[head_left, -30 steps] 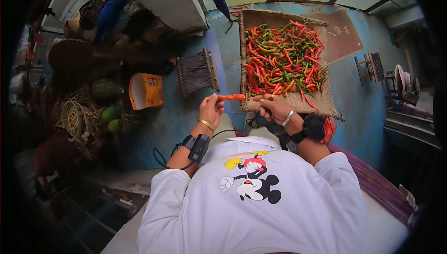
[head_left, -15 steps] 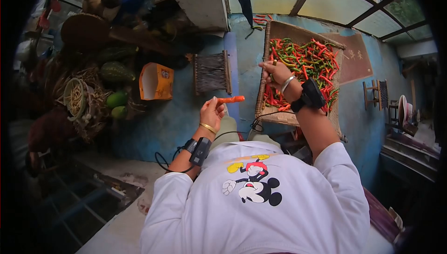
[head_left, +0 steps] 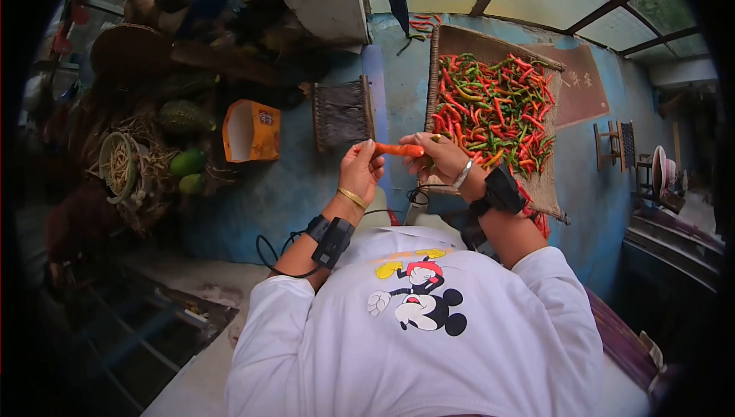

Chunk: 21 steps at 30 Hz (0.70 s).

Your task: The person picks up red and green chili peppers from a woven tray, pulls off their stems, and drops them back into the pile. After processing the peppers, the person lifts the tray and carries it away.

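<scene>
My left hand [head_left: 361, 172] pinches the left end of a thick red chili pepper [head_left: 392, 149], held level in front of my body. On the other end of the pepper, the fingers of my right hand [head_left: 446, 161] are closed; the exact fingertip contact is partly hidden. Just beyond the right hand lies a woven tray [head_left: 434, 73] heaped with red and green chili peppers [head_left: 498, 107].
An orange open box [head_left: 264, 134] and a low woven stool [head_left: 342, 116] stand on the blue floor. Green gourds [head_left: 187, 162] and a basket [head_left: 115, 161] sit at left. Small chairs [head_left: 616, 145] are at right. A black cable [head_left: 268, 252] hangs by my left wrist.
My right hand has moved from over the tray's left edge down and left to the chili pepper's end. The left hand and pepper have shifted slightly right and up.
</scene>
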Available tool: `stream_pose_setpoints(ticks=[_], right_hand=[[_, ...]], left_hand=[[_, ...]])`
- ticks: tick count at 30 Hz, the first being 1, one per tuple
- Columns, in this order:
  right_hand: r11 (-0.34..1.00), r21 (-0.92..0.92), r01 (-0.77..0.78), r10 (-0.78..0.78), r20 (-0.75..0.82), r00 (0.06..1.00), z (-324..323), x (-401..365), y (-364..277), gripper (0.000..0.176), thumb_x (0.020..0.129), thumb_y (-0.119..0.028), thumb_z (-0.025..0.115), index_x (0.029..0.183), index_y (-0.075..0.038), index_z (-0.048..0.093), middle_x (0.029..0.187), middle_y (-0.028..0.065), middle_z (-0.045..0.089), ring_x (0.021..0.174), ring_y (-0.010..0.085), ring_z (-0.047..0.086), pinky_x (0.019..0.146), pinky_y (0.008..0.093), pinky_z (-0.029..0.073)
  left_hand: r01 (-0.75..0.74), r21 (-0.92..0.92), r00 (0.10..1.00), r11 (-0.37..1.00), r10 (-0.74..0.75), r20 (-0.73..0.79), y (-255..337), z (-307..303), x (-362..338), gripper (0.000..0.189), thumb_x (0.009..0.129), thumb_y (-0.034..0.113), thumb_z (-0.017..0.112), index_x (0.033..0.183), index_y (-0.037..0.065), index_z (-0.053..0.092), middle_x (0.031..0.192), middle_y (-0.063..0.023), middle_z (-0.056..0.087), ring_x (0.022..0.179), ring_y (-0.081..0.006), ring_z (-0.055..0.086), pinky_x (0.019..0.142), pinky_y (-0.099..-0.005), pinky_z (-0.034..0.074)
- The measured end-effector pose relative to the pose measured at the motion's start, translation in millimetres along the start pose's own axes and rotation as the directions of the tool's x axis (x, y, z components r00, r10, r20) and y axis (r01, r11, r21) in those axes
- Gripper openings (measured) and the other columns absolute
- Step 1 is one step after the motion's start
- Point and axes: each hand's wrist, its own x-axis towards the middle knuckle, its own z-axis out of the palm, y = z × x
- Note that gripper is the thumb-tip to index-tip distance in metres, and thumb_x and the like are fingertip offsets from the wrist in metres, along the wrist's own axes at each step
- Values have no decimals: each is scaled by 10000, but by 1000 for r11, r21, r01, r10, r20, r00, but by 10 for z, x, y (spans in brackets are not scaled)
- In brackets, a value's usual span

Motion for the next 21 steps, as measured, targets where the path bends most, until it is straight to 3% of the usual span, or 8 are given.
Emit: stream_pose_setpoints(ticks=[3,5,9,11,12,16,19,21], right_hand=[[992,108,-57,51,61,997,-19,-164,99,362,862,-323,425,1074,-32,468,722,68,578,511,97,544,399,187,421],[990,82,-118,104,163,981,-96,-254,219,322,861,-300,434,1048,-41,476,689,66,578,485,88,531,380,175,402],[967,92,-237,221,157,963,-278,-437,513,218,860,-238,437,946,-49,505,624,53,572,433,70,489,356,172,364],[950,183,-254,235,117,965,-444,-522,661,191,862,-223,430,899,-50,502,604,56,570,406,75,478,348,174,355],[929,284,-237,254,-23,967,-585,-538,773,187,861,-219,428,880,-47,498,608,56,569,409,80,479,346,174,352],[910,413,-45,252,-463,850,-1172,-626,744,198,863,-225,412,851,-43,490,631,71,565,465,98,497,374,213,374],[853,396,341,-54,-582,811,-1641,-690,303,250,875,-273,408,919,-39,484,774,84,584,582,116,539,409,243,414],[841,301,450,-113,-716,689,-1696,-795,-65,328,877,-276,401,1089,-27,428,852,90,575,695,144,573,452,237,440]], left_hand=[[-37,117,997,992,29,67,-111,74,52,130,803,202,559,854,101,496,721,20,544,566,-53,514,466,-170,426],[-144,405,986,903,95,137,-200,136,43,141,812,177,542,911,88,497,731,14,546,567,-52,499,502,-173,424],[-203,602,951,772,9,309,-422,241,59,176,813,166,533,958,73,501,769,2,559,580,-50,497,500,-168,416],[-120,614,989,780,44,139,-544,308,35,191,815,166,526,977,66,505,787,-9,562,600,-56,503,502,-170,414],[-122,615,989,779,40,145,-593,315,34,191,815,166,526,977,66,505,787,-9,562,600,-56,503,502,-170,414],[-20,598,987,801,-80,141,-709,178,36,194,823,179,512,979,64,508,791,-16,563,613,-61,509,506,-172,416],[24,603,982,797,-132,135,-774,92,27,190,828,182,501,976,62,509,781,-16,563,606,-60,509,508,-171,416],[28,598,984,801,-128,126,-777,101,8,188,831,182,497,974,62,511,775,-15,563,601,-59,509,509,-171,416]])
